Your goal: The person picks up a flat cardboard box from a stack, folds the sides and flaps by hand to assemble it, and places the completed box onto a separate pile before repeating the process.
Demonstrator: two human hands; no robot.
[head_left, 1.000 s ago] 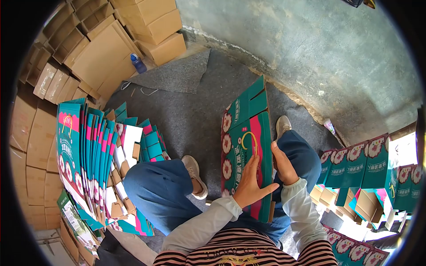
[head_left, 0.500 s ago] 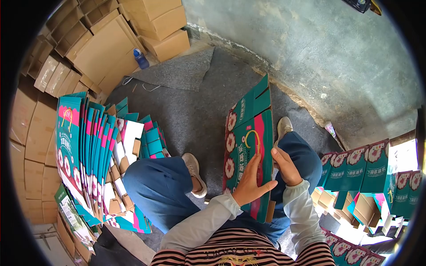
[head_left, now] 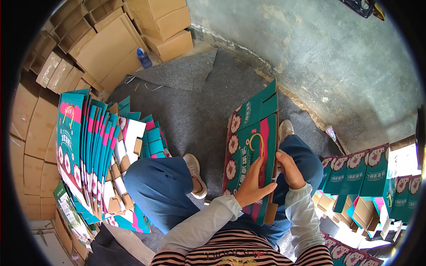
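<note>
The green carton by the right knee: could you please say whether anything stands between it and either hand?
Nothing visible does: the left hand lies on the green carton, and the right hand is at its edge.

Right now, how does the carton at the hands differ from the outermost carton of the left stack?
Contact: the left hand lies on the held carton, with the right hand at its edge; neither hand touches the outermost carton.
Place: the held carton is between the knees; the outermost carton is beyond the left knee.
Neighbours: the held carton stands apart; the outermost carton has others packed beside it.
Shared: green-and-pink print, yellow handle.
</note>
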